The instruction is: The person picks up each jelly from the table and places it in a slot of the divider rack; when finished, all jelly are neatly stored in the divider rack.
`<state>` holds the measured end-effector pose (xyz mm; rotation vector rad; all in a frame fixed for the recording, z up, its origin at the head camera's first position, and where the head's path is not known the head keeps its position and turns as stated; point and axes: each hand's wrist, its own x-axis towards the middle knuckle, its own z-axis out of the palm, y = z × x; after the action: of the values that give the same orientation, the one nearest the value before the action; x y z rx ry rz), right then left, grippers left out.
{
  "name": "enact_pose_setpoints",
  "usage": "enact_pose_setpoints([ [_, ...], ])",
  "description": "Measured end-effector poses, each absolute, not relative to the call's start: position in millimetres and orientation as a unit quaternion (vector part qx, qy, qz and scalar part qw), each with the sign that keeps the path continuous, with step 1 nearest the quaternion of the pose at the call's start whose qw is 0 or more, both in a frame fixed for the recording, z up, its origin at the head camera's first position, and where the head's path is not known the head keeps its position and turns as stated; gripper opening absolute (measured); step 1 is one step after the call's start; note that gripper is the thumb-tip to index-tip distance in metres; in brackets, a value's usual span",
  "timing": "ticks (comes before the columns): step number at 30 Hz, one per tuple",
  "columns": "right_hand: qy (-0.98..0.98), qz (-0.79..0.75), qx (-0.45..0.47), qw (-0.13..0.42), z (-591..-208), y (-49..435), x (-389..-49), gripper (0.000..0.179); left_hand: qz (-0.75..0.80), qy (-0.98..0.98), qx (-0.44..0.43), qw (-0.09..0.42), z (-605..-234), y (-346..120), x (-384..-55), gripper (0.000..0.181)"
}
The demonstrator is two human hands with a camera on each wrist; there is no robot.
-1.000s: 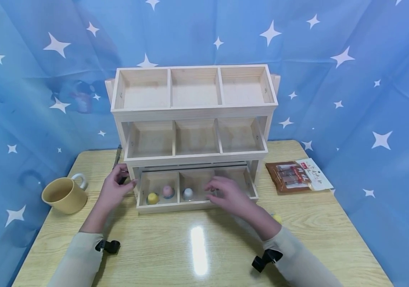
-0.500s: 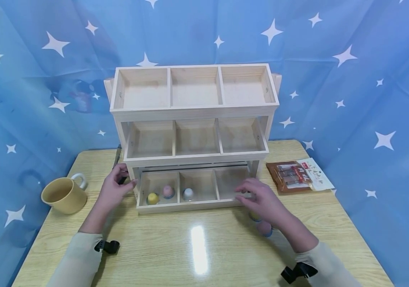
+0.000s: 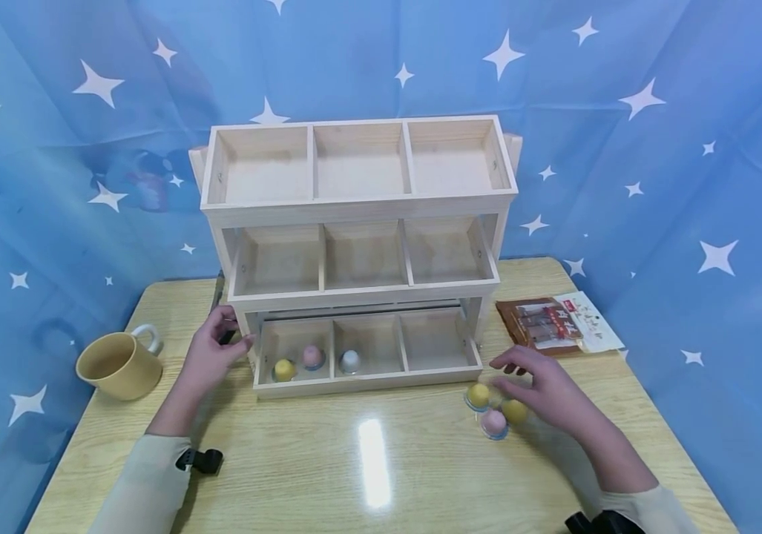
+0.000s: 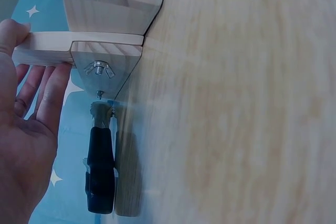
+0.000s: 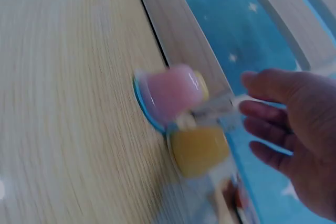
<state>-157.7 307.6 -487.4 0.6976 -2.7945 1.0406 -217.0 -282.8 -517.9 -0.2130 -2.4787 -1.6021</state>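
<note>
At the left side of the three-tier wooden shelf rack, my left hand grips its edge; in the left wrist view the thumb lies above the wooden upright and the fingers below it. My right hand hovers with loosely bent fingers, holding nothing, over small jelly cups on the table: two yellow cups, one in front and one beside the hand, and a pink cup. In the bottom tier, a yellow cup and a pink cup share the left compartment; a white cup sits in the middle one.
A yellow mug stands on the table at the left. A brown-and-white snack packet lies at the right. Beside the rack's left foot is a black-handled tool. A blue star-patterned cloth hangs behind and at the sides.
My right hand has moved from over the bottom tier rightward to above the loose cups, uncovering the right compartment and the cups on the table. The left hand has stayed put.
</note>
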Motion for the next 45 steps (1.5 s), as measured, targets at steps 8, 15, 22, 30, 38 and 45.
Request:
enact_pose_setpoints([
  [8,-0.899,0.38,0.218,-0.022,-492,333,-148,0.026,-0.537,-0.836,-0.074,0.09,-519,-283,-217,0.043],
  [15,-0.88,0.411,0.233,-0.055,-500,345,-142,0.036,-0.543,-0.831,-0.076,0.093,-519,-283,-218,0.042],
  [22,-0.858,0.445,0.236,-0.098,-513,349,-142,0.038,-0.543,-0.831,-0.078,0.093,-519,-282,-217,0.044],
  [30,-0.876,0.42,0.227,-0.064,-522,347,-144,0.027,-0.551,-0.827,-0.074,0.089,-518,-282,-217,0.044],
  [38,-0.906,0.374,0.197,0.023,-520,346,-147,0.034,-0.546,-0.83,-0.072,0.09,-517,-282,-217,0.045],
  [45,-0.907,0.354,0.201,0.11,-513,338,-151,0.043,-0.545,-0.83,-0.072,0.094,-520,-282,-218,0.043],
])
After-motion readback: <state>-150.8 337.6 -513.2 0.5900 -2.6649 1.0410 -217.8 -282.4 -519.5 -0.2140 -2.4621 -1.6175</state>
